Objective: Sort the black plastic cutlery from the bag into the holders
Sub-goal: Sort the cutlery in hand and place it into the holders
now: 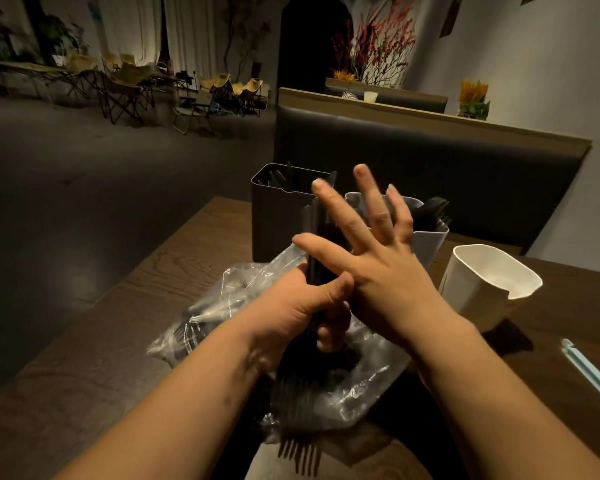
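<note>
Left hand [302, 306] is curled tight round a bundle of black cutlery [313, 220] standing upright just above the clear bag [229, 289], while the right hand [378, 268] lies spread and straight-fingered against the bundle's upper part. The pieces look light, thin, stiff and slick, so a sheaf will likely fan or slip unless squeezed low and steadied on top. Behind the bag stand the dark holder [274, 216] and pale grey holder [430, 240]; the white holder [482, 282] is right of it.

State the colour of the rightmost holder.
The holder is white, shown best in the head view.
</note>
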`<state>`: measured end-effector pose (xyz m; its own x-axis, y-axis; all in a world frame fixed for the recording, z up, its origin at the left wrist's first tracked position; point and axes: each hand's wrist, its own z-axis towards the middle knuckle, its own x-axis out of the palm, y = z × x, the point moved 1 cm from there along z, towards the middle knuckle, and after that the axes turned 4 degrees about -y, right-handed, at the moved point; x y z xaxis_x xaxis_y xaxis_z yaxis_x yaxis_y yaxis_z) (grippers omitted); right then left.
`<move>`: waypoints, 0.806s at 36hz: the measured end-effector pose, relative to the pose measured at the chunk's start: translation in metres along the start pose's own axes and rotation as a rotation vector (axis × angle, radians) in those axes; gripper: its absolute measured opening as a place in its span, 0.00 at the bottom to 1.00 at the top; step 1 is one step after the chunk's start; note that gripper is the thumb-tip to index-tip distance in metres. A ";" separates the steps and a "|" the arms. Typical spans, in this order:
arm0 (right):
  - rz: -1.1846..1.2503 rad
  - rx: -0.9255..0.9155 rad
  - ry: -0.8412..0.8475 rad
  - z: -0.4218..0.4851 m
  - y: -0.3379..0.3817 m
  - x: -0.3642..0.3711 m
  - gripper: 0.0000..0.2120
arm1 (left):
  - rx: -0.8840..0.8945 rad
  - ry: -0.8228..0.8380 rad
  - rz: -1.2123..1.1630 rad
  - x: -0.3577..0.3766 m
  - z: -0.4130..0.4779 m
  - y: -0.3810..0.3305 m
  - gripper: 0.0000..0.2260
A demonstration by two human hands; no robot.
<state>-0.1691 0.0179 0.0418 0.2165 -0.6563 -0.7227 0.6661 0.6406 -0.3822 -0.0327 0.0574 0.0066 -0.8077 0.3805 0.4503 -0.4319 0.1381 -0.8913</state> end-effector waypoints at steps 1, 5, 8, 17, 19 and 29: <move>-0.006 -0.022 -0.022 0.001 0.000 0.001 0.29 | -0.021 0.005 0.022 -0.002 -0.001 -0.002 0.30; 0.027 -0.048 -0.093 0.000 -0.003 0.001 0.16 | -0.136 0.117 0.009 -0.009 -0.003 -0.004 0.22; 0.065 -0.052 -0.143 0.000 -0.005 0.005 0.10 | -0.198 0.215 -0.038 -0.010 -0.003 -0.002 0.24; 0.115 -0.044 -0.086 -0.005 -0.009 0.006 0.08 | -0.345 0.129 -0.174 -0.012 -0.002 -0.010 0.16; 0.202 0.010 -0.023 -0.006 -0.009 0.002 0.09 | -0.423 0.242 -0.230 -0.004 -0.003 -0.014 0.18; 0.795 0.785 0.193 -0.013 -0.011 -0.020 0.17 | -0.164 0.024 -0.128 -0.015 0.004 -0.011 0.23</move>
<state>-0.1903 0.0290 0.0535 0.7102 -0.0589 -0.7016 0.6666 0.3767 0.6432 -0.0178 0.0462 0.0096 -0.7398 0.3711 0.5612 -0.4582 0.3329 -0.8242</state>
